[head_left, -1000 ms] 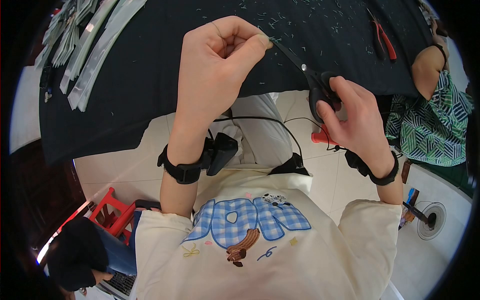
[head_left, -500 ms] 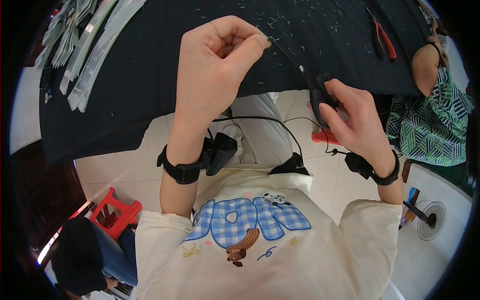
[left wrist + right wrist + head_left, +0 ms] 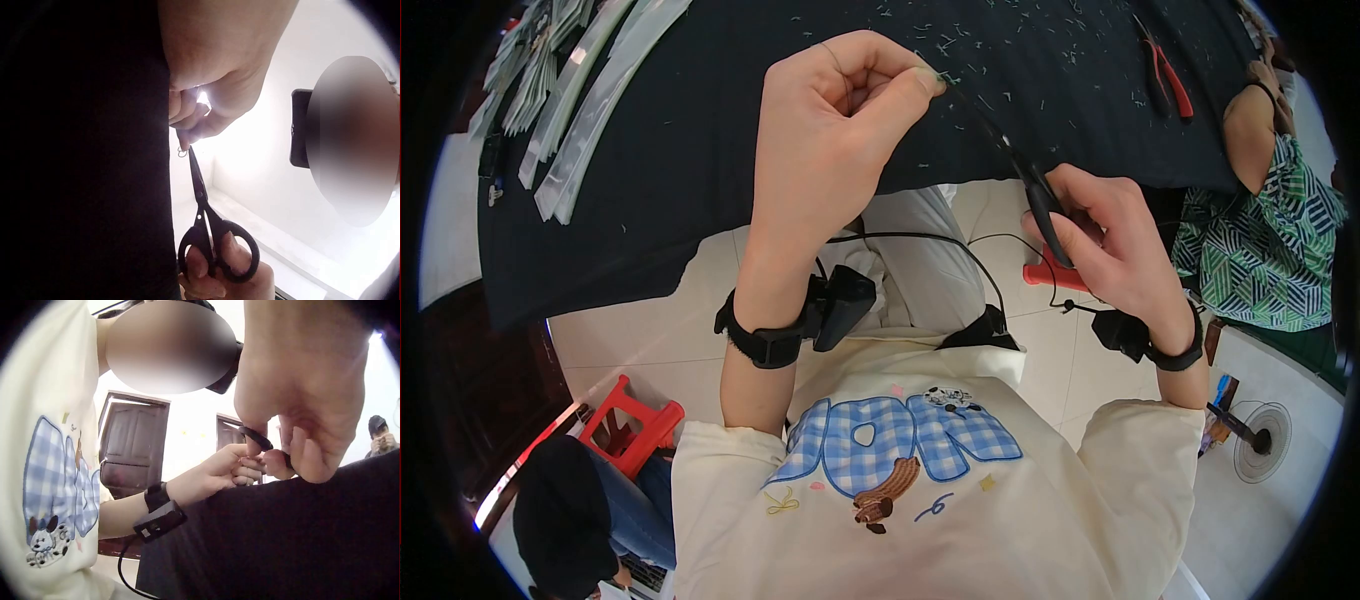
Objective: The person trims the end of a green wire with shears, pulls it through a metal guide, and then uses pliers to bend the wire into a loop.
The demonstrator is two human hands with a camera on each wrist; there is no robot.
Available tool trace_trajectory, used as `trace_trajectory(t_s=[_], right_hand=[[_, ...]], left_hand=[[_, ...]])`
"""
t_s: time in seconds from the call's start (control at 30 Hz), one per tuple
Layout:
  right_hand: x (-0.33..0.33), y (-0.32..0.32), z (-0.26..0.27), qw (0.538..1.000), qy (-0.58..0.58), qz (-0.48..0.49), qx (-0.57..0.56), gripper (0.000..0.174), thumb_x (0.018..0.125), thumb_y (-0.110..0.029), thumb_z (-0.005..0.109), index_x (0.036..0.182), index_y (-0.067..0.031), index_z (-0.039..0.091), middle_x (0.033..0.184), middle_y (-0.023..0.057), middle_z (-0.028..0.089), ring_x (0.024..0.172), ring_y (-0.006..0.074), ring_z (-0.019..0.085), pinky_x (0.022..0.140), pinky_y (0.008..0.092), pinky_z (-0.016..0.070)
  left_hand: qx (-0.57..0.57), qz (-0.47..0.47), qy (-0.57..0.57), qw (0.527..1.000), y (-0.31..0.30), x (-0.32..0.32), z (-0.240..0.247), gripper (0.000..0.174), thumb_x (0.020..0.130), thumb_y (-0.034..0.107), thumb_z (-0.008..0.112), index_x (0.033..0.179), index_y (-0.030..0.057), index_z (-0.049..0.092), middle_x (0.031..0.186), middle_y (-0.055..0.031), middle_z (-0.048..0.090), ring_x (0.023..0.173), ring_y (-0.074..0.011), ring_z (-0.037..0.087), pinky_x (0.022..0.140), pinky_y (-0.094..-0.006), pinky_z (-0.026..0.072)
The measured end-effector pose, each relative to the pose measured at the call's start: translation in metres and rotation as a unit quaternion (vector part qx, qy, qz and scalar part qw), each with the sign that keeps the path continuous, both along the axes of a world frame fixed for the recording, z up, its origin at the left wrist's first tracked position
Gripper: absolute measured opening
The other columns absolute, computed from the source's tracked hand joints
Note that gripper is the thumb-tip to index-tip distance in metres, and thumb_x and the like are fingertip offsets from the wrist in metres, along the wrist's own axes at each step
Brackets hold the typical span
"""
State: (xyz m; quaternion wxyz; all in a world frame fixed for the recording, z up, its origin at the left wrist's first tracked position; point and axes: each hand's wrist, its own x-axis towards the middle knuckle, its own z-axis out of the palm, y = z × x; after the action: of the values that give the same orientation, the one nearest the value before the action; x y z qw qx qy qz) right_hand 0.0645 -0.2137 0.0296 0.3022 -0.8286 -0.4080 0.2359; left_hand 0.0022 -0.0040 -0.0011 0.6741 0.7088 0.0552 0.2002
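Note:
My left hand (image 3: 825,135) is over the dark cloth, thumb and index finger pinching a small, thin looped strand (image 3: 182,152) that pokes out at the fingertips in the left wrist view. What lies inside the pinch is hidden. From the right, my right hand (image 3: 1110,235) holds black-handled scissors (image 3: 1037,195), with thumb and fingers through the handle loops (image 3: 251,253). The blades (image 3: 197,178) lie nearly together, their tips right at the left fingertips and the strand. In the right wrist view, the hand covers most of the scissors.
Small greenish clippings (image 3: 945,45) are scattered over the black cloth (image 3: 700,150). Red-handled pliers (image 3: 1176,88) lie at the right. Long clear plastic strips (image 3: 590,130) are at the upper left. Another person (image 3: 1250,240) sits at the right edge; a red stool (image 3: 640,440) stands lower left.
My right hand has rolled, so the scissors handles now show edge-on in the head view, and their loops have dropped slightly. The left hand has stayed almost still.

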Motion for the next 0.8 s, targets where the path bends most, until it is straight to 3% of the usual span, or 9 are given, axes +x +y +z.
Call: trace_trajectory(t_s=[0.27,0.33,0.47,0.57,0.63,0.77,0.8], right_hand=[[-0.0017,0.0000,0.0017,1.000,0.013,-0.010,-0.005,0.012,0.076,-0.009,0.052,0.074,0.0035,0.051,0.052,0.0061,0.046,0.043,0.0109,0.043,0.042,0.0225,0.0323],[-0.0020,0.0007,-0.0008,1.000,0.010,-0.010,0.015,0.014,0.077,-0.011,0.053,0.072,0.0027,0.051,0.051,0.0054,0.046,0.043,0.0113,0.042,0.042,0.0231,0.0310],[-0.0031,0.0022,-0.0030,0.998,0.039,-0.018,0.052,0.016,0.079,-0.009,0.052,0.070,0.0037,0.050,0.049,0.0078,0.043,0.039,0.0132,0.038,0.039,0.0257,0.0283],[-0.0026,0.0020,-0.0031,0.995,0.075,-0.022,0.055,0.014,0.078,-0.008,0.051,0.073,0.0042,0.053,0.049,0.0066,0.042,0.041,0.0102,0.037,0.040,0.0247,0.0275],[-0.0028,0.0024,-0.0024,0.993,0.098,-0.033,0.048,0.013,0.078,-0.008,0.051,0.075,0.0043,0.054,0.049,0.0056,0.041,0.042,0.0086,0.035,0.040,0.0241,0.0266],[-0.0030,0.0012,-0.0044,0.993,0.102,-0.033,0.049,0.013,0.078,-0.008,0.052,0.076,0.0039,0.056,0.049,0.0052,0.041,0.042,0.0083,0.035,0.040,0.0239,0.0262],[-0.0035,0.0011,-0.0048,0.993,0.098,-0.032,0.051,0.013,0.078,-0.008,0.052,0.077,0.0037,0.056,0.049,0.0051,0.041,0.042,0.0084,0.035,0.040,0.0241,0.0262]], left_hand=[[0.011,0.002,-0.002,1.000,0.0003,-0.0001,-0.0014,0.010,0.077,0.008,0.060,0.073,-0.0003,0.062,0.055,0.0030,0.051,0.048,-0.0005,0.040,0.041,-0.0164,0.0274],[0.029,0.004,0.003,1.000,-0.0001,-0.0006,-0.0033,0.010,0.078,0.010,0.057,0.078,0.0018,0.064,0.058,0.0049,0.050,0.048,0.0002,0.031,0.043,-0.0178,0.0183],[0.031,0.004,0.003,1.000,-0.0001,-0.0005,-0.0032,0.010,0.078,0.010,0.057,0.078,0.0019,0.064,0.058,0.0049,0.050,0.048,0.0001,0.031,0.043,-0.0178,0.0184],[0.022,-0.002,0.009,1.000,0.0005,-0.0006,-0.0021,0.011,0.078,0.010,0.057,0.079,0.0021,0.064,0.059,0.0047,0.051,0.048,0.0001,0.032,0.043,-0.0178,0.0188],[-0.002,-0.005,0.000,1.000,0.0007,-0.0003,0.0001,0.009,0.077,0.008,0.059,0.074,-0.0008,0.062,0.056,0.0031,0.051,0.048,-0.0002,0.040,0.041,-0.0159,0.0275],[-0.002,-0.001,-0.005,1.000,-0.0005,0.0000,-0.0021,0.009,0.076,0.007,0.059,0.073,-0.0009,0.061,0.056,0.0036,0.050,0.048,-0.0001,0.039,0.042,-0.0156,0.0277],[0.011,-0.002,-0.003,1.000,-0.0002,-0.0002,-0.0044,0.009,0.077,0.009,0.058,0.075,0.0007,0.062,0.058,0.0041,0.051,0.048,0.0001,0.036,0.043,-0.0167,0.0236]])
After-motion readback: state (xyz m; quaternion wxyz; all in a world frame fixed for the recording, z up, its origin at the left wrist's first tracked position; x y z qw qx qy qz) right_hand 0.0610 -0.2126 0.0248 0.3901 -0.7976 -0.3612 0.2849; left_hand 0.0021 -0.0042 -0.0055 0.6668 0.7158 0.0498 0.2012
